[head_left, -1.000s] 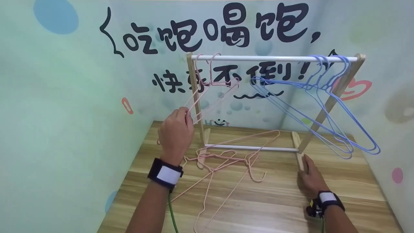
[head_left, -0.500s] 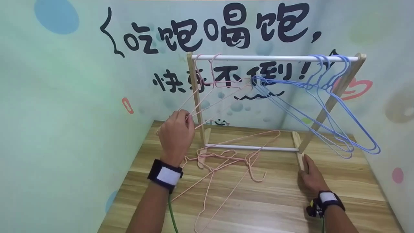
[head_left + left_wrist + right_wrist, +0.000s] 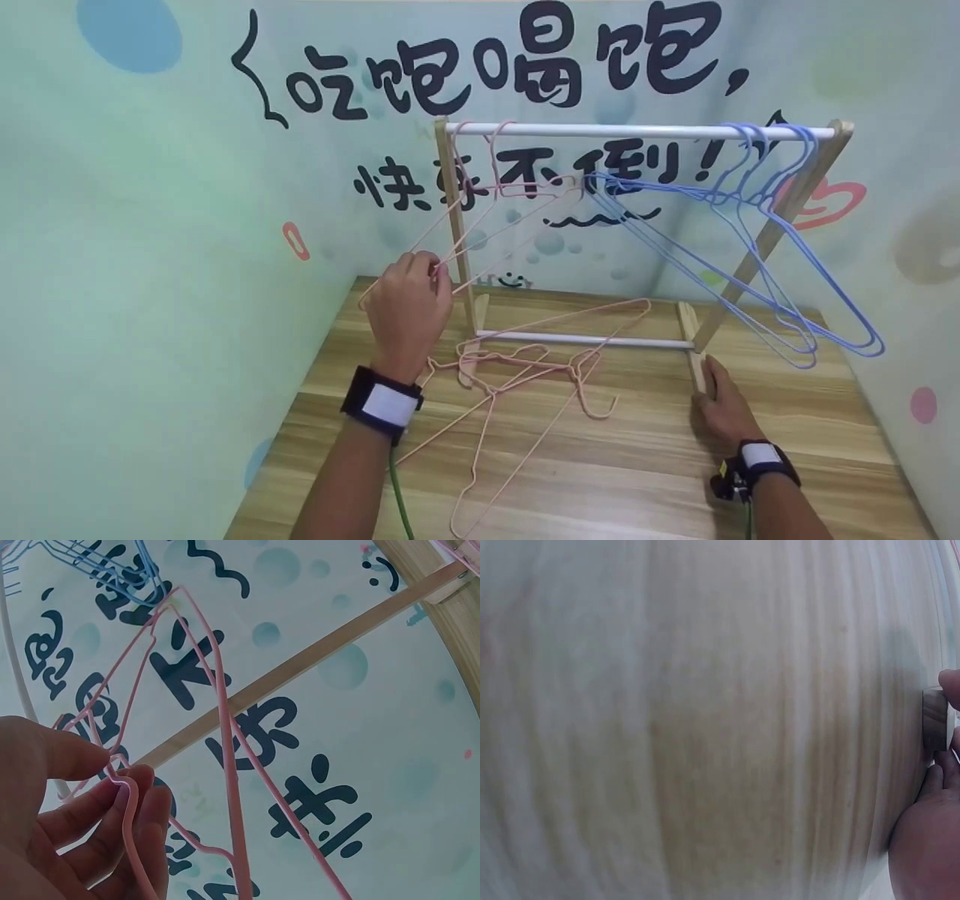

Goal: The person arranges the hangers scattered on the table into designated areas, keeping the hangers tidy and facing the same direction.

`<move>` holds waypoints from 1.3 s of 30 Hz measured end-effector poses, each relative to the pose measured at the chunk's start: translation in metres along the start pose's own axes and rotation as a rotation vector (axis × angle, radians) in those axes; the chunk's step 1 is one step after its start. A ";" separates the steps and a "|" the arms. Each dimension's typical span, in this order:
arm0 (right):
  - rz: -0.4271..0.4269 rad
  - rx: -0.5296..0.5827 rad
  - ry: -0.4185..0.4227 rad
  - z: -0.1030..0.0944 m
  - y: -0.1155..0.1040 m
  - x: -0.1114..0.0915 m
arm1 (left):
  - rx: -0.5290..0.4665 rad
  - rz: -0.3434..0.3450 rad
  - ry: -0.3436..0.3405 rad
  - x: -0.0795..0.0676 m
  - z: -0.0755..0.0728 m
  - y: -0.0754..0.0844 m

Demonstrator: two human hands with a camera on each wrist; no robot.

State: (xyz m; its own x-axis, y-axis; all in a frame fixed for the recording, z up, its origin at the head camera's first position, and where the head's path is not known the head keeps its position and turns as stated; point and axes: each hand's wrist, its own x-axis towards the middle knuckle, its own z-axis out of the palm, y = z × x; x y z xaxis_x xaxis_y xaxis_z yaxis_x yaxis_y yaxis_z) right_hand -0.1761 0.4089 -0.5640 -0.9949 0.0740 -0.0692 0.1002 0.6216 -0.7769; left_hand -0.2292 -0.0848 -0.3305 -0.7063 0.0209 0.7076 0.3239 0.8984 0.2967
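Observation:
Two pink hangers hang by their hooks at the left end of the rack's white top bar (image 3: 600, 130). My left hand (image 3: 409, 315) pinches the wire of a pink hanger (image 3: 129, 817) between thumb and fingertips, below and left of the hooks. The second one hangs close beside it. Down at the right, my right hand (image 3: 726, 412) grips the front end of the rack's wooden foot (image 3: 697, 371), whose end face also shows in the right wrist view. Several blue hangers (image 3: 750, 199) hang at the bar's right end, their left tips close to the pink ones.
Loose pink hangers (image 3: 525, 364) lie overlapping on the wood-grain table (image 3: 600, 480), in front of the rack's lower white bar (image 3: 585, 339). Printed walls (image 3: 150, 225) stand behind and at both sides. A green cable (image 3: 399, 487) runs down from my left wrist.
The right-hand ends of the hanging pink hangers have shifted right, up to the blue ones. My left hand has barely moved; my right hand stays on the foot.

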 end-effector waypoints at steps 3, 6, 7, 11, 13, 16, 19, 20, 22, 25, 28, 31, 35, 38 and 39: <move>0.007 -0.001 -0.002 0.000 0.000 0.000 | 0.001 -0.008 0.002 0.000 0.000 -0.001; -0.001 0.004 -0.002 0.001 0.000 0.000 | 0.000 -0.002 0.022 -0.001 0.000 -0.002; -0.010 0.005 0.001 0.001 0.000 0.000 | -0.004 0.007 0.034 -0.001 0.000 -0.002; -0.051 0.001 0.011 0.001 0.001 0.000 | -0.016 0.038 0.071 -0.001 0.001 -0.004; -0.053 0.001 0.012 0.001 0.000 -0.001 | -0.018 0.045 0.075 -0.001 0.002 -0.004; -0.040 0.006 0.005 0.001 -0.002 -0.003 | -0.018 0.045 0.070 0.000 0.001 -0.003; -0.034 0.006 0.005 0.000 -0.005 -0.004 | -0.020 0.057 0.076 -0.001 0.000 0.001; -0.034 0.006 0.006 0.000 -0.005 -0.005 | -0.022 0.064 0.081 -0.001 0.000 0.003; -0.033 0.003 0.006 0.000 -0.006 -0.005 | -0.023 0.082 0.097 -0.002 -0.001 0.007; -0.021 0.000 0.005 0.001 -0.004 -0.004 | -0.030 0.122 0.129 -0.005 -0.001 0.014; -0.011 -0.003 0.004 0.001 -0.002 -0.002 | -0.045 0.182 0.155 -0.009 0.001 0.023; -0.006 -0.003 0.008 0.001 -0.001 -0.001 | -0.059 0.243 0.157 -0.016 0.005 0.030; -0.010 -0.003 0.013 0.001 0.000 -0.001 | -0.082 0.283 0.129 -0.028 0.014 0.038; -0.011 0.001 0.000 0.000 0.003 0.001 | -0.107 0.279 0.100 -0.039 0.025 0.040; -0.012 0.004 -0.003 0.000 0.003 0.001 | -0.114 0.275 0.091 -0.043 0.029 0.040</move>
State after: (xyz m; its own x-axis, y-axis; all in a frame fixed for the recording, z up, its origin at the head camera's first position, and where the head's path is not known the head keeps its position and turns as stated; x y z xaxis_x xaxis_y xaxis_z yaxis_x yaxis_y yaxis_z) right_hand -0.1769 0.4107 -0.5667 -0.9960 0.0644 -0.0619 0.0885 0.6194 -0.7801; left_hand -0.2040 -0.0368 -0.3679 -0.5251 0.2127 0.8240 0.5670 0.8095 0.1524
